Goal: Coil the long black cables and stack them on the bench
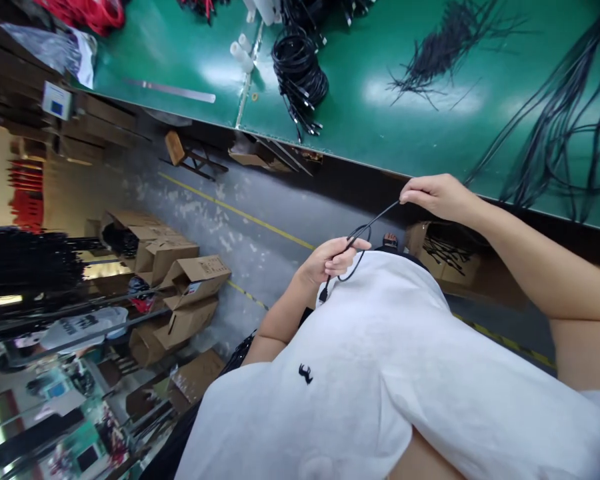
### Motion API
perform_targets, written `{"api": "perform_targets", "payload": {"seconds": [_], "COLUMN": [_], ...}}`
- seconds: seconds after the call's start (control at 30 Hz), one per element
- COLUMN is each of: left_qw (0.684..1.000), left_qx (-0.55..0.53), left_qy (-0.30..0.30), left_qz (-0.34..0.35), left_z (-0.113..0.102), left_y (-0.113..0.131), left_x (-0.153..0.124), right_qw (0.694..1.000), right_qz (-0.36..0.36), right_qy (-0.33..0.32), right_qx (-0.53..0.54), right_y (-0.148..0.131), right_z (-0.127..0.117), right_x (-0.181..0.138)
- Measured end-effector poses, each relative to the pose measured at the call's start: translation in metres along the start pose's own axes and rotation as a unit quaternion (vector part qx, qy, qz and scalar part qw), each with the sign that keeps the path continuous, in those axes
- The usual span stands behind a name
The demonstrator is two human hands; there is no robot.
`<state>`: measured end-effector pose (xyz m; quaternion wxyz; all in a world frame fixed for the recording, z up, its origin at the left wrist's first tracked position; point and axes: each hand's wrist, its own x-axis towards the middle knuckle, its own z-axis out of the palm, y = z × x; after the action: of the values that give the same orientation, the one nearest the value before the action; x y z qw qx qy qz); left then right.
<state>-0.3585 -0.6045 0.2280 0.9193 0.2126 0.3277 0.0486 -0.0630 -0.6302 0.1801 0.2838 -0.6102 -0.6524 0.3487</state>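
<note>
My left hand (330,261) is closed around a thin black cable (375,220), with a small loop and the plug end hanging below the fingers against my white shirt. My right hand (437,195) pinches the same cable further along, just below the edge of the green table (380,113). The cable runs taut between the two hands.
A coil of black cables (300,73) and a pile of black ties (443,50) lie on the table, with long loose cables (565,127) at the right. Open cardboard boxes (180,293) stand on the grey floor at the left. Another box (445,257) sits under the table.
</note>
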Motion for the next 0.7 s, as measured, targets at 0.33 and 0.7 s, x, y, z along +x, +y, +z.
{"api": "perform_targets", "payload": {"seconds": [0.33,0.7], "left_qw": [0.999,0.944], "left_qx": [-0.031,-0.119], "left_qy": [0.044,0.248], "left_qz": [-0.007,0.181], "left_z": [-0.025,-0.026], "left_y": [-0.011,-0.012], "left_x": [-0.016,-0.036], "right_qw": [0.998,0.998], "right_qz": [0.058,0.051], "right_qy": [0.003,-0.002], "right_qx": [-0.003,-0.048], "right_y": [0.023,0.068], "right_z": [-0.008,-0.004], "right_x": [0.001,-0.02]}}
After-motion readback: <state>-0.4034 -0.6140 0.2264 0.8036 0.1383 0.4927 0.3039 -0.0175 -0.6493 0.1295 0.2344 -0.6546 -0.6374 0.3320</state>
